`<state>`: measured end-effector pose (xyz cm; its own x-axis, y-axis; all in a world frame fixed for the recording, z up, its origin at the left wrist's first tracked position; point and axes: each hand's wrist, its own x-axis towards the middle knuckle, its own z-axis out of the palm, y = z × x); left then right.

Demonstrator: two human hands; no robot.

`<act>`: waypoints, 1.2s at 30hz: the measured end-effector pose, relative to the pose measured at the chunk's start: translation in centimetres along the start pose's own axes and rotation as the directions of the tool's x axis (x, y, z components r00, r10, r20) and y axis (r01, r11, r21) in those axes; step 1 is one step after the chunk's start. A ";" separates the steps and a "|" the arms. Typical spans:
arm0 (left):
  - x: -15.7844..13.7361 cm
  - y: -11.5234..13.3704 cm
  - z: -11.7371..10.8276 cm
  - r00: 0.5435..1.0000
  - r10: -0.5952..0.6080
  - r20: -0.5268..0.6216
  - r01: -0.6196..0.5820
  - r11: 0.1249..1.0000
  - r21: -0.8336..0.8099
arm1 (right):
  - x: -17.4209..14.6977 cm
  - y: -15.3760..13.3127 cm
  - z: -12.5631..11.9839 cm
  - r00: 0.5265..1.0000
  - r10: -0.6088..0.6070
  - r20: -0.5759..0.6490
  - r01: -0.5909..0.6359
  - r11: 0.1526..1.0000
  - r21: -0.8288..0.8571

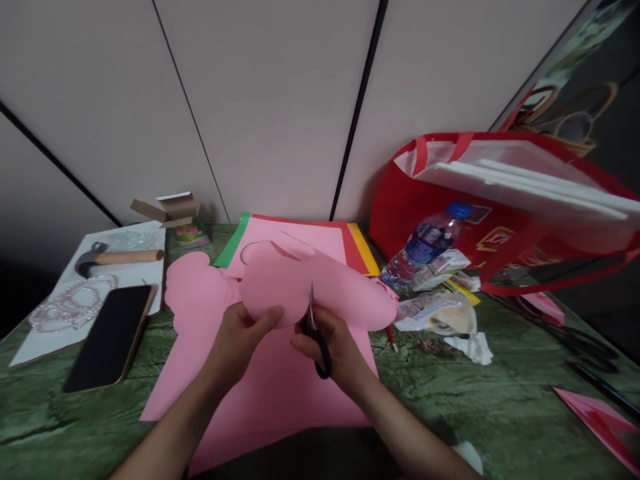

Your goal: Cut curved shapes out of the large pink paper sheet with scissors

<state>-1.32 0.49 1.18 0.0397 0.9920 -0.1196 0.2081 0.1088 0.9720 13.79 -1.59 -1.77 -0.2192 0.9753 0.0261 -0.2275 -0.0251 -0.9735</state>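
Note:
My left hand (pixel 240 337) pinches the lower left edge of a pink paper sheet (pixel 277 283), thumb on top. The sheet has rounded, curving edges and is held up off the table. In my right hand (pixel 333 343) is a pair of black-handled scissors (pixel 323 353), with my fingers in the loops. The blades point up and away from me and meet the pink paper near its middle. Below both hands lie larger pink sheets (pixel 285 393). To the left, a scalloped pink cutout (pixel 193 287) rests on them.
At left are a black phone (pixel 110 340), a hammer (pixel 130 257) and bead strings (pixel 75 307). Coloured sheets (pixel 300 230) lie at the back by an opened small box (pixel 180 213). A water bottle (pixel 425 247), wrappers (pixel 440 310) and a red bag (pixel 415 193) are at right.

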 end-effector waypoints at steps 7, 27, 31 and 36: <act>0.1 -0.5 0.5 0.999 -0.045 0.008 0.045 0.999 -0.002 | -0.2 0.7 -0.4 1.000 0.028 0.006 -0.028 0.999 0.041; 0.0 -1.1 0.6 0.996 -0.080 0.050 0.085 0.991 -0.103 | -0.2 0.8 -0.3 0.999 0.029 -0.014 -0.029 0.999 0.039; 0.2 -1.0 0.8 0.995 -0.086 0.043 0.090 0.991 -0.102 | -0.1 1.0 -0.4 0.999 0.031 -0.014 -0.030 0.999 0.040; 0.2 -0.9 0.9 0.994 -0.099 0.043 0.104 0.986 -0.129 | -0.1 1.3 -0.4 1.000 0.022 -0.005 -0.021 0.998 0.060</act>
<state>-0.63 0.58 0.12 0.0606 0.9728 -0.2238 0.0833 0.2185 0.9723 13.93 -1.64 -3.14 -0.2197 0.9756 0.0039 -0.2791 -0.0591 -0.9585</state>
